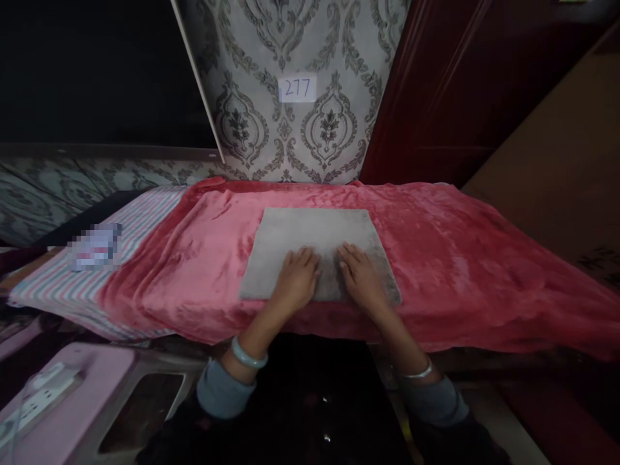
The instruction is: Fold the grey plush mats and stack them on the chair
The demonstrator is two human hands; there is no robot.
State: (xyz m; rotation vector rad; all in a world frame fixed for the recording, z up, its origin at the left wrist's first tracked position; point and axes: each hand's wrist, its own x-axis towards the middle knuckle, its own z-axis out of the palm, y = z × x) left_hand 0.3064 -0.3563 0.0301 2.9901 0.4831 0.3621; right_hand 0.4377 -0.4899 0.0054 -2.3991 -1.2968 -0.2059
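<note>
A grey plush rectangular mat (314, 226) lies flat on a red plush blanket (445, 258). My left hand (298, 274) rests palm down on the mat, left of its middle, with fingers stretched forward. On the right half, my right hand (358, 271) also lies flat with fingers extended. A gap of grey pile separates the two hands. Neither hand grips anything, and the mat's near edge passes under my wrists.
A striped cloth (145, 219) at the left bears a blurred packet (95, 247). Behind stand a dark television screen (97, 71) and a patterned wall with a paper label (297, 88). A white power strip (41, 403) lies on a pink surface (104, 368) at lower left.
</note>
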